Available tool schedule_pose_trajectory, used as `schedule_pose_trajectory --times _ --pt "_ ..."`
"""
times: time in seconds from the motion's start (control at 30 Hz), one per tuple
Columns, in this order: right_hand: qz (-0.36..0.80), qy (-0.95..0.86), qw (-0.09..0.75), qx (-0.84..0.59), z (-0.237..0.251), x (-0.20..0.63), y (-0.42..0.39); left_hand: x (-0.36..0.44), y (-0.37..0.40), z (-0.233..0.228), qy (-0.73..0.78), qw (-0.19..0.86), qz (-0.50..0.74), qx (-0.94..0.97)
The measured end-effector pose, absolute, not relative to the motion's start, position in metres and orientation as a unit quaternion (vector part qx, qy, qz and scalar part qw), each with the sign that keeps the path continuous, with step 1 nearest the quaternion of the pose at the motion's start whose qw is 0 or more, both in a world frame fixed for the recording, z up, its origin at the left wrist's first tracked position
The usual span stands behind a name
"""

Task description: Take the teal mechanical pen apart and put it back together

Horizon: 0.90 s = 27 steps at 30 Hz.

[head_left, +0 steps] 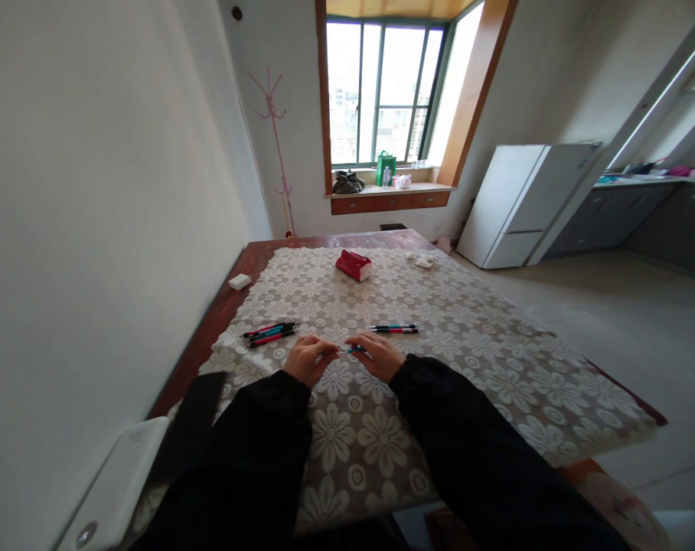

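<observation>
My right hand (pixel 375 355) is closed on a blue pen (pixel 356 350), its tip pointing left toward my other hand. Facing it, my left hand (pixel 309 358) is pinched with its fingertips near the pen's tip; whatever it holds is too small to make out. Both hands are low over the flowered tablecloth (pixel 331 436). To the left of them lies a pile of several pens (pixel 269 334) in black, blue and red. Beyond my right hand a few more pens (pixel 394 328) lie side by side.
A red tissue packet (pixel 353 265) sits farther up the table, with crumpled white tissues (pixel 420 260) to its right. A small white box (pixel 239 282) is at the left edge. Near my left forearm are a dark flat object (pixel 195 405) and a white device (pixel 115 486).
</observation>
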State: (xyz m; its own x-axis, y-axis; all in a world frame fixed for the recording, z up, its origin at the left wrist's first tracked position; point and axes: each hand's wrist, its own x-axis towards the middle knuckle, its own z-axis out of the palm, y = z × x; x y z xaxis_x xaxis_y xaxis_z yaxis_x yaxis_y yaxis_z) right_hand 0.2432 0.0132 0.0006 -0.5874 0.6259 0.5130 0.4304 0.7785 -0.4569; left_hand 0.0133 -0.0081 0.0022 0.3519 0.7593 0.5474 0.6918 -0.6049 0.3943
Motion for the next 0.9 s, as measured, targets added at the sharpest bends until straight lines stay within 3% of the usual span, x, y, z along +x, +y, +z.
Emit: schedule_pose_trajectory --times 0.13,0.33,0.9 --pt "0.131 -0.865 0.357 -0.328 -0.0012 0.2435 0.0155 0.0133 -0.0068 0.0013 0.43 0.058 0.357 0.827" --pt "0.09 -0.887 0.315 -0.325 -0.0026 0.2447 0.0187 0.0122 -0.0053 -0.0006 0.415 0.047 0.359 0.835" --pt "0.113 -0.89 0.321 -0.304 0.0017 0.2431 0.0129 0.0139 -0.0092 0.0017 0.45 0.05 0.364 0.814"
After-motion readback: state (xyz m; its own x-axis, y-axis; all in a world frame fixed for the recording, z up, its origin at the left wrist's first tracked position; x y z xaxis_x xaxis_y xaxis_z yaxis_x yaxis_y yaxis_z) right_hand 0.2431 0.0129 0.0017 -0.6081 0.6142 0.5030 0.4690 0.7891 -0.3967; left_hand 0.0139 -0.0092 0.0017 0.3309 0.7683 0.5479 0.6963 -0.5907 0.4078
